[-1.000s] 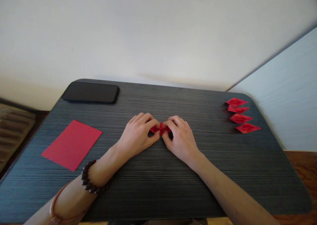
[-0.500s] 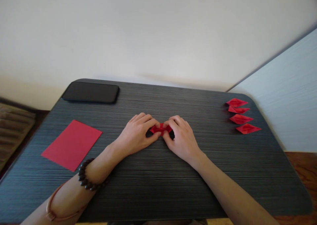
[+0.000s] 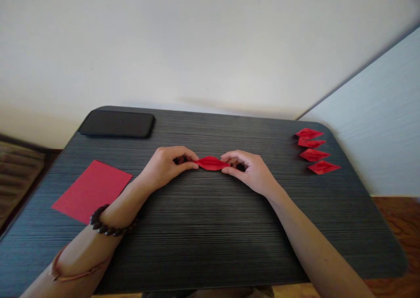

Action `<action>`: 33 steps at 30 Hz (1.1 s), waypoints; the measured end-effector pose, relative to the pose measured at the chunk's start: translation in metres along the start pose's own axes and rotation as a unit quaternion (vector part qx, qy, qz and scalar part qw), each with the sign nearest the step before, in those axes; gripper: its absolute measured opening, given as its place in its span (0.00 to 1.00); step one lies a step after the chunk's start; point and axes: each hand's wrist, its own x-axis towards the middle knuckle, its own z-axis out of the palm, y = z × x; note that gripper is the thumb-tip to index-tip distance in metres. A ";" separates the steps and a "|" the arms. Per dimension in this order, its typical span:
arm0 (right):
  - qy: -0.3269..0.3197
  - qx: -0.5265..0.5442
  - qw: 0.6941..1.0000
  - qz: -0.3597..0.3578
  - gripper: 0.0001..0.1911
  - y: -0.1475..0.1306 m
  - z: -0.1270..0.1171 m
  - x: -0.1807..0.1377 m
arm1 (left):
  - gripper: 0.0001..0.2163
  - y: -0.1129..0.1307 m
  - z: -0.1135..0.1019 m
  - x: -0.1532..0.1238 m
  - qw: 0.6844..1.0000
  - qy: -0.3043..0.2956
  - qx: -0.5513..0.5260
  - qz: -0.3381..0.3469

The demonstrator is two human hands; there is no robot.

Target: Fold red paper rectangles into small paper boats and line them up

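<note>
A small folded red paper boat (image 3: 211,163) lies at the middle of the dark striped table (image 3: 203,241). My left hand (image 3: 167,164) pinches its left tip with thumb and forefinger. My right hand (image 3: 251,171) pinches its right tip the same way. The boat's pointed shape shows fully between the two hands. A bead bracelet and a thin cord sit on my left wrist.
Several finished red paper boats (image 3: 313,154) lie in a column at the table's right edge. A flat red paper sheet (image 3: 93,191) rests at the left. A black phone (image 3: 116,124) lies face down at the back left corner. A pale wall stands behind the table.
My hands have drawn apart sideways, from huddled over the folded paper to holding only its two tips. The paper now shows stretched out as a boat shape.
</note>
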 end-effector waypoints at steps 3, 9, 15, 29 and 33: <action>0.001 0.032 0.999 0.011 0.12 0.004 -0.001 0.000 | 0.09 -0.002 -0.001 0.001 1.000 -0.001 -0.025 0.004; 0.047 -0.008 0.999 0.017 0.08 0.002 0.001 0.000 | 0.06 -0.002 -0.001 0.003 0.994 -0.018 -0.099 0.031; 0.041 -0.036 0.998 -0.035 0.08 0.002 0.004 0.001 | 0.06 0.001 0.002 0.003 0.994 -0.022 -0.098 0.046; 0.038 -0.081 0.994 -0.060 0.09 -0.006 0.011 0.003 | 0.07 0.005 0.005 0.000 0.998 0.002 -0.026 0.050; 0.038 -0.080 0.994 -0.058 0.09 -0.006 0.011 0.003 | 0.07 0.005 0.005 0.000 0.998 0.002 -0.031 0.048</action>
